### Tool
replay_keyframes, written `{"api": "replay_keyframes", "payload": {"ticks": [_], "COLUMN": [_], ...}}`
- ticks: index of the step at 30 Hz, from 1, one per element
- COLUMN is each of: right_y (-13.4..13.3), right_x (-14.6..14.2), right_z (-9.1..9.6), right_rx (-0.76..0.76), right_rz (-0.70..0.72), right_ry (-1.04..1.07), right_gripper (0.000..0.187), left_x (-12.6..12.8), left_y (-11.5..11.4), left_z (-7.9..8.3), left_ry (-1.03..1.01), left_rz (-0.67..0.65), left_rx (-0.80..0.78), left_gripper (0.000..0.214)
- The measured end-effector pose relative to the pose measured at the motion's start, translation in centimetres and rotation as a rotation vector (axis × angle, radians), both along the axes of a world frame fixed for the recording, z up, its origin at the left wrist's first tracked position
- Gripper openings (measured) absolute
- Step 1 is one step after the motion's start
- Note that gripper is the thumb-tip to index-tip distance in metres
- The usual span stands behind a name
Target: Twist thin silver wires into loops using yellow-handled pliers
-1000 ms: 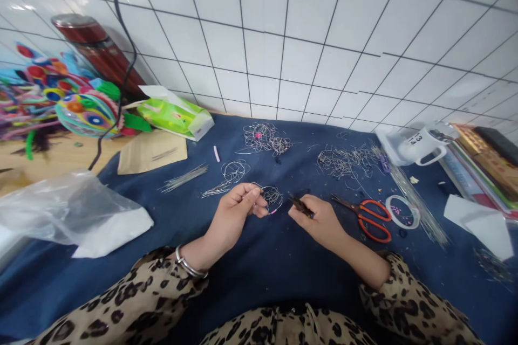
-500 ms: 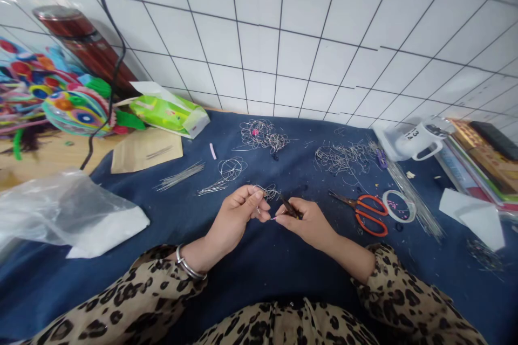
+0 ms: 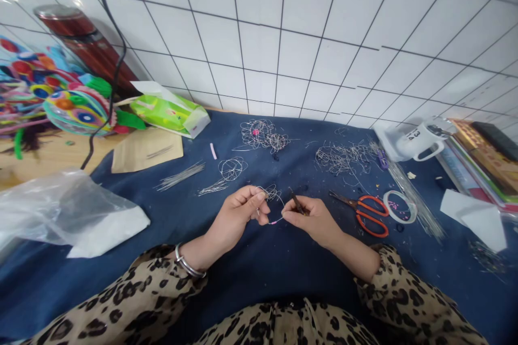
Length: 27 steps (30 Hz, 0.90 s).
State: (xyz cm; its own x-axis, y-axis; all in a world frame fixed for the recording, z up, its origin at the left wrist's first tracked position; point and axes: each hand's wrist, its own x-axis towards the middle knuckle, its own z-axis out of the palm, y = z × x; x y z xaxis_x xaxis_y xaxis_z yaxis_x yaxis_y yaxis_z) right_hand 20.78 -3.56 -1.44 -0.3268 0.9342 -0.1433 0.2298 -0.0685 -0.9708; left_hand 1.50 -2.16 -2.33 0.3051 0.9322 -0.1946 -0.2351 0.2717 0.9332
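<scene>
Between thumb and fingers, my left hand (image 3: 245,210) pinches a thin silvery wire (image 3: 279,198) bent into a loop. Small pink beads (image 3: 274,222) sit on the lower stretch of that wire, between my two hands. My right hand (image 3: 309,216) pinches the wire's right side with thumb and forefinger. A dark, slim tool (image 3: 297,203) is also tucked in my right hand; its kind is partly hidden by the fingers. Just behind the hands lies a small coil of wire (image 3: 272,192). Orange-handled scissors (image 3: 370,213) rest to the right of my right hand.
A blue cloth (image 3: 259,280) covers the table. Tangled wire (image 3: 265,137) and another wire heap (image 3: 343,157) lie farther back. A round dish of pink beads (image 3: 411,210), straight wires (image 3: 421,205) and a white mug (image 3: 418,140) stand right. At left are a plastic bag (image 3: 81,210) and a green packet (image 3: 168,110).
My right hand has shifted slightly right, away from my left hand. More of the wire loop and its pink beads now shows between them. My left hand stays in place.
</scene>
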Motion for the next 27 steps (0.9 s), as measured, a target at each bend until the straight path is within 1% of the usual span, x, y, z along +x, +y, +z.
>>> {"api": "replay_keyframes", "payload": {"ticks": [5, 11, 16, 18, 22, 24, 27], "right_y": [0.12, 0.05, 0.10, 0.14, 0.26, 0.30, 0.25], "right_x": [0.22, 0.17, 0.06, 0.12, 0.45, 0.63, 0.70], "right_z": [0.51, 0.23, 0.00, 0.05, 0.23, 0.32, 0.45], "right_rx": [0.024, -0.030, -0.070, -0.069, -0.054, -0.066, -0.104], "right_rz": [-0.026, -0.004, 0.035, 0.032, -0.020, -0.007, 0.051], "right_ry": [0.000, -0.009, -0.021, -0.030, -0.053, -0.059, -0.067], "right_gripper": [0.022, 0.022, 0.021, 0.021, 0.023, 0.024, 0.023], "left_x": [-0.02, -0.21, -0.07, 0.04, 0.21, 0.26, 0.27], "left_y": [-0.17, -0.16, -0.34, -0.44, -0.50, -0.46, -0.35], "left_z": [-0.20, -0.30, -0.60, -0.67, -0.71, -0.72, -0.70], "left_ry": [0.011, 0.123, 0.094, 0.075, 0.032, 0.009, -0.014], "left_rz": [-0.119, -0.272, -0.408, -0.415, -0.374, -0.350, -0.317], "left_rx": [0.027, 0.082, 0.022, -0.020, -0.084, -0.094, -0.095], "left_gripper": [0.017, 0.019, 0.020, 0.020, 0.020, 0.020, 0.021]}}
